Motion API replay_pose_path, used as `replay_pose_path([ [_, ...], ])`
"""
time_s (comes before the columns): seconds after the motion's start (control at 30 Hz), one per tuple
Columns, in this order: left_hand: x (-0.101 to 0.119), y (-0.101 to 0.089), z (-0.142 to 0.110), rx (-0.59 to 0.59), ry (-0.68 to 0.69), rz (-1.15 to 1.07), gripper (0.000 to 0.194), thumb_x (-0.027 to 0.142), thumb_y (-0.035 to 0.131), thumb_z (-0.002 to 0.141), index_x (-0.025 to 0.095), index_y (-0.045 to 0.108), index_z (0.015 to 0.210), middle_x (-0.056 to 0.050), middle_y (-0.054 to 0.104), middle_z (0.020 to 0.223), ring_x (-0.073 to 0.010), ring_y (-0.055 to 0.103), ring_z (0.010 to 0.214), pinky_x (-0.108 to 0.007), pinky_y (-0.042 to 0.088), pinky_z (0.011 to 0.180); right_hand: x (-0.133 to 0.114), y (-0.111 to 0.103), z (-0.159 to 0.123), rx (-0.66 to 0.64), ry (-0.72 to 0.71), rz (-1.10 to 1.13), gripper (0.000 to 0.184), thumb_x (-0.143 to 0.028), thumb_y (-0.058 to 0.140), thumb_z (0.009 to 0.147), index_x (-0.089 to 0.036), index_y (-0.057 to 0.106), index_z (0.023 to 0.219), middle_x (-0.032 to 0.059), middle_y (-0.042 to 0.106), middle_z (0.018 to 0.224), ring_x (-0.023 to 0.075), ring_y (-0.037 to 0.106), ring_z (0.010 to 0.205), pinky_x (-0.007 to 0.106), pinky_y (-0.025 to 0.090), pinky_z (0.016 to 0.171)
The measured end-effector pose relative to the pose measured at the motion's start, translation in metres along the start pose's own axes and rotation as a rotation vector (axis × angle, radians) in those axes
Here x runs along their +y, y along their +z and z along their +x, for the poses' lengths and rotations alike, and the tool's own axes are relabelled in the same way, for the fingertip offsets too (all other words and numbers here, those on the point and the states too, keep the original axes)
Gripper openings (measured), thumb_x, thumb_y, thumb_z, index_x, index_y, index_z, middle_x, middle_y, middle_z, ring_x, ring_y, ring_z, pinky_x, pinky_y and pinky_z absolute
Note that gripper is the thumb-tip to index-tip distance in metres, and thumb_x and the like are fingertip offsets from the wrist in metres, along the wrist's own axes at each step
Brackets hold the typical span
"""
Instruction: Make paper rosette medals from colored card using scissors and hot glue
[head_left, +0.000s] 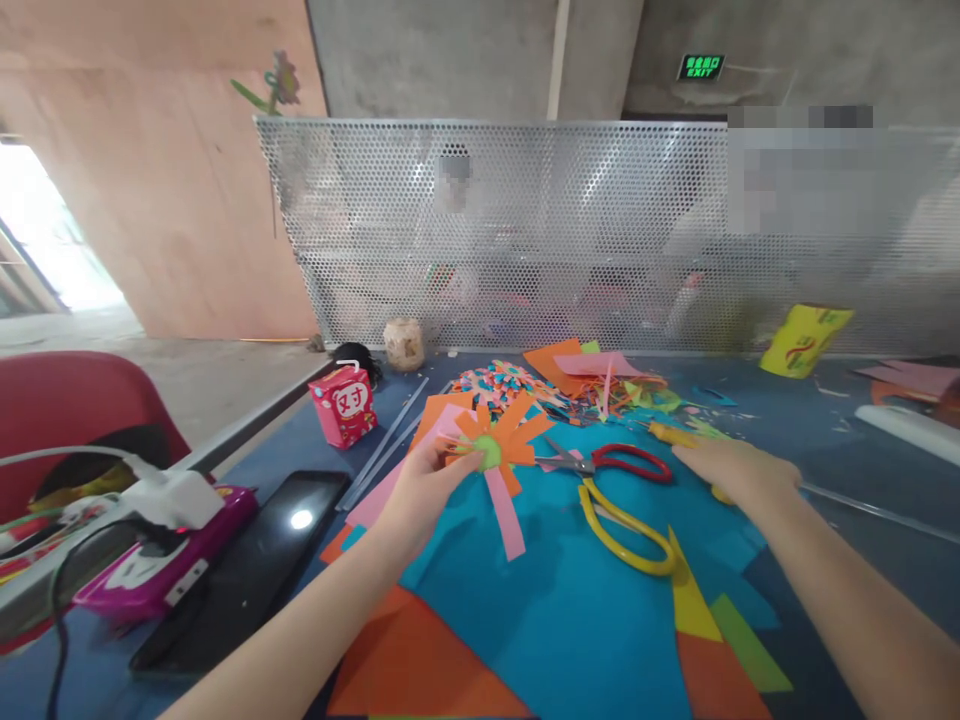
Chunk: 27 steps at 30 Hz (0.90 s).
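Observation:
My left hand (424,490) pinches a paper flower (517,435) with orange petals, a green round centre and one long pink strip hanging down. The flower is held above blue paper (525,600). My right hand (739,470) is closed around a yellow hot glue gun (673,435), most of which the hand covers. A clear glue stick (885,510) stretches away to the right behind that hand. Between the hands lie scissors (626,535) with one red and one yellow handle loop, blades partly apart and pointing toward the flower.
Small paper pieces (502,385) and shredded strips (630,390) are heaped at the back. Left stand a red drink carton (343,408), a black phone (247,570), clear sticks (386,440) and a purple power strip (180,570). A perforated metal screen (525,230) closes the far edge.

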<state>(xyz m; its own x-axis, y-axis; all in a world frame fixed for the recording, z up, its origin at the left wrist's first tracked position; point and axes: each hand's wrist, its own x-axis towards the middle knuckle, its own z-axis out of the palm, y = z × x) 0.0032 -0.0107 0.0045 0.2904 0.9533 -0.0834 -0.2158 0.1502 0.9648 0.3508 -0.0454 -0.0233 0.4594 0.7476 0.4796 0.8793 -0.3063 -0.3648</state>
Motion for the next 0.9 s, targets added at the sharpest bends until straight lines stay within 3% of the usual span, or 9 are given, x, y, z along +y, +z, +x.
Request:
replay_pose_path([
  [0.1, 0.0, 0.001, -0.001, 0.036, -0.051, -0.019, 0.019, 0.028, 0.071, 0.058, 0.014, 0.06, 0.065, 0.001, 0.061, 0.055, -0.0067, 0.049, 0.043, -0.018, 0.037, 0.043, -0.016, -0.029, -0.007, -0.123, 0.308, -0.164, 0.042, -0.055, 0.053, 0.06, -0.025, 0.034, 0.038, 0.0026, 0.037, 0.032, 0.022, 0.044, 0.029, 0.04, 0.035, 0.035],
  [0.13, 0.0, 0.001, -0.001, 0.038, -0.048, -0.014, 0.019, 0.028, 0.071, 0.058, 0.014, 0.06, 0.064, 0.001, 0.06, 0.055, -0.0059, 0.048, 0.043, -0.018, 0.035, 0.042, -0.025, -0.04, -0.012, -0.089, 0.23, -0.143, 0.039, -0.055, 0.048, 0.066, -0.025, 0.036, 0.044, 0.0039, 0.041, 0.036, 0.0203, 0.045, 0.03, 0.036, 0.034, 0.034],
  [0.2, -0.001, 0.001, 0.0, 0.037, -0.019, 0.011, 0.019, 0.029, 0.07, 0.058, 0.013, 0.061, 0.063, 0.0, 0.062, 0.058, -0.0062, 0.049, 0.045, -0.018, 0.035, 0.044, -0.045, -0.058, -0.023, 0.109, 0.133, -0.156, 0.035, -0.055, 0.04, 0.073, -0.024, 0.036, 0.056, 0.0057, 0.045, 0.042, 0.021, 0.048, 0.035, 0.032, 0.033, 0.034],
  [0.27, -0.004, 0.001, 0.002, 0.031, 0.014, 0.038, 0.019, 0.03, 0.069, 0.059, 0.013, 0.062, 0.064, -0.002, 0.063, 0.063, -0.0077, 0.051, 0.048, -0.019, 0.035, 0.045, -0.068, -0.066, -0.036, 0.244, 0.022, -0.093, 0.027, -0.048, 0.044, 0.074, -0.023, 0.037, 0.067, 0.0063, 0.05, 0.05, 0.0216, 0.053, 0.042, 0.028, 0.034, 0.034],
  [0.33, -0.005, -0.001, 0.004, 0.026, 0.03, 0.052, 0.019, 0.03, 0.068, 0.06, 0.013, 0.062, 0.064, -0.002, 0.063, 0.062, -0.0079, 0.05, 0.047, -0.02, 0.035, 0.045, -0.089, -0.062, -0.048, 0.378, -0.143, -0.026, 0.027, -0.041, 0.055, 0.07, -0.022, 0.037, 0.079, 0.0058, 0.054, 0.058, 0.0221, 0.057, 0.05, 0.028, 0.039, 0.039],
  [0.43, -0.006, -0.004, 0.006, 0.04, 0.038, 0.07, 0.02, 0.032, 0.066, 0.062, 0.013, 0.062, 0.063, 0.0, 0.059, 0.054, -0.006, 0.044, 0.041, -0.02, 0.031, 0.042, -0.111, -0.042, -0.065, 0.451, -0.467, -0.04, 0.031, -0.039, 0.056, 0.072, -0.019, 0.039, 0.088, 0.0071, 0.057, 0.068, 0.0193, 0.057, 0.049, 0.027, 0.041, 0.039],
  [0.53, -0.005, -0.006, 0.006, 0.079, 0.034, 0.084, 0.021, 0.032, 0.066, 0.061, 0.012, 0.061, 0.063, 0.002, 0.054, 0.046, -0.0047, 0.038, 0.035, -0.019, 0.027, 0.037, -0.123, -0.024, -0.077, 0.514, -0.747, -0.066, 0.027, -0.031, 0.056, 0.074, -0.017, 0.039, 0.089, 0.0129, 0.059, 0.082, 0.0217, 0.061, 0.064, 0.026, 0.045, 0.044],
  [0.6, -0.006, -0.007, 0.007, 0.081, 0.028, 0.082, 0.021, 0.032, 0.066, 0.061, 0.011, 0.062, 0.064, 0.001, 0.054, 0.046, -0.0053, 0.04, 0.035, -0.019, 0.026, 0.037, -0.127, -0.019, -0.084, 0.538, -0.818, -0.077, 0.023, -0.026, 0.056, 0.075, -0.016, 0.039, 0.088, 0.0152, 0.059, 0.087, 0.0226, 0.062, 0.07, 0.026, 0.046, 0.045],
  [0.9, -0.015, -0.008, 0.013, 0.008, 0.012, 0.072, 0.024, 0.034, 0.063, 0.06, 0.01, 0.064, 0.068, -0.004, 0.061, 0.056, -0.0105, 0.052, 0.043, -0.022, 0.035, 0.043, -0.131, -0.015, -0.091, 0.547, -0.873, -0.146, 0.013, -0.022, 0.05, 0.081, -0.014, 0.041, 0.085, 0.0152, 0.059, 0.09, 0.0204, 0.061, 0.073, 0.025, 0.047, 0.052],
])
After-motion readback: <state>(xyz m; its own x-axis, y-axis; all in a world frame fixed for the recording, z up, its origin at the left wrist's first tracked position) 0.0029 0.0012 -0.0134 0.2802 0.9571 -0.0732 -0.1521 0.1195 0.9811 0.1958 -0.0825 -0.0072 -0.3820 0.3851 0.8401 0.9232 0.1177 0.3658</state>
